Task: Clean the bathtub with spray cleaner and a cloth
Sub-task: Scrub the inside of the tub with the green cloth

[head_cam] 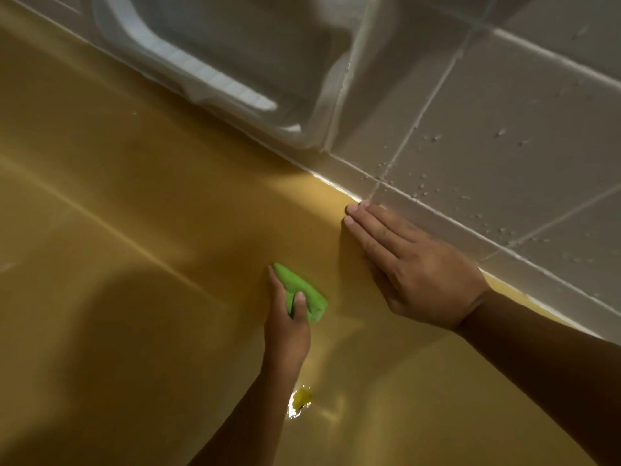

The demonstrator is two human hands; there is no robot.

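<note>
Left hand (285, 327): gripped green cloth (302, 290) against yellow bathtub (134, 196), lower centre.
Right hand (410, 264): fingers straight, flat on rim, centre right.

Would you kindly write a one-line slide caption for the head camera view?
Left hand holds a green cloth against the yellow bathtub while the right hand rests flat on its rim.

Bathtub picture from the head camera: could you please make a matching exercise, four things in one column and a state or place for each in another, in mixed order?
Column one
1. cloth
2. right hand
3. left hand
4. wall tiles

Column two
A. lies flat on the bathtub rim
B. speckled with water droplets
C. green and bunched up
D. grips the cloth

Pairs: 1-C, 2-A, 3-D, 4-B
</note>
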